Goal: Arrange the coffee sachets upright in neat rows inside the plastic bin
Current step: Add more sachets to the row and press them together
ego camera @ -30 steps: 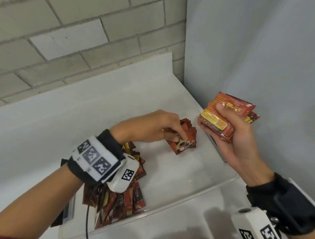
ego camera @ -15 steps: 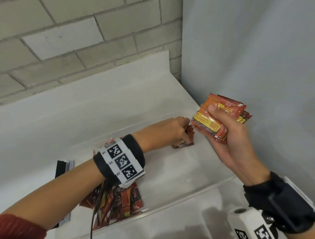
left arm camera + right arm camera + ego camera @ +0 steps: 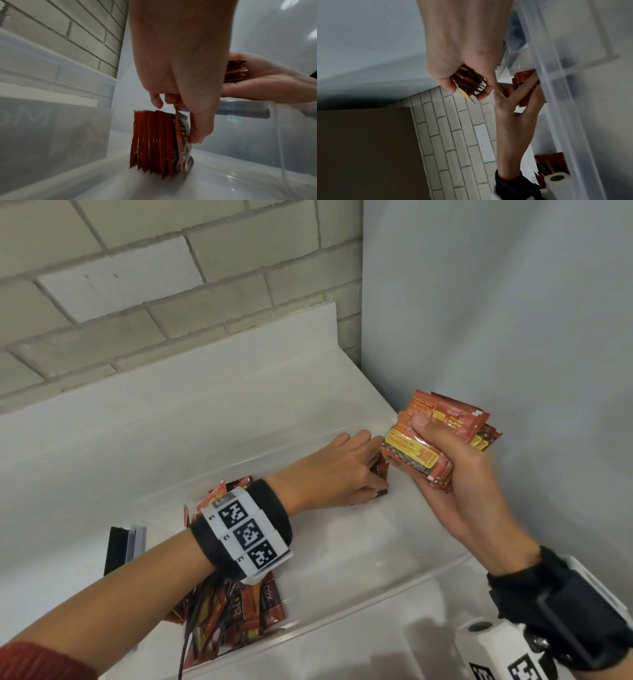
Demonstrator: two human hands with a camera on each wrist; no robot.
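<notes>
You are looking down into a clear plastic bin (image 3: 342, 621) that sits on a white desk (image 3: 428, 642) in a corner, with a pale brick wall (image 3: 137, 285) behind and a smooth grey wall to your right.

Your left hand (image 3: 339, 470) reaches into the far right corner of the bin. Its grip is pinched on a small row of upright sachets (image 3: 154, 142): the thumb lies against the printed face of the nearest sachet and the curled fingers (image 3: 156, 100) sit just over the top edges. The row stands on the bin floor with its long axes vertical and the sachets packed face to face. The outermost sachet leans a little at its foot.

Your right hand (image 3: 455, 477) hovers just beside the left, above the bin's right rim. Its grip is wrapped round a thick stack of sachets (image 3: 435, 440), thumb across the top and fingers beneath. This stack lies roughly flat, long axes pointing away from you and to the right, so it is turned a quarter from the way the standing row sits.

That turn is likely what the coming move depends on: the held stack is up and to the right of the standing row, almost touching your left knuckles, and would need tipping onto its short edges before it can join the row. The right hand is the nearer one for this.

A loose heap of sachets (image 3: 239, 618) lies at the near left end of the bin, under your left wrist and well apart from the row.
</notes>
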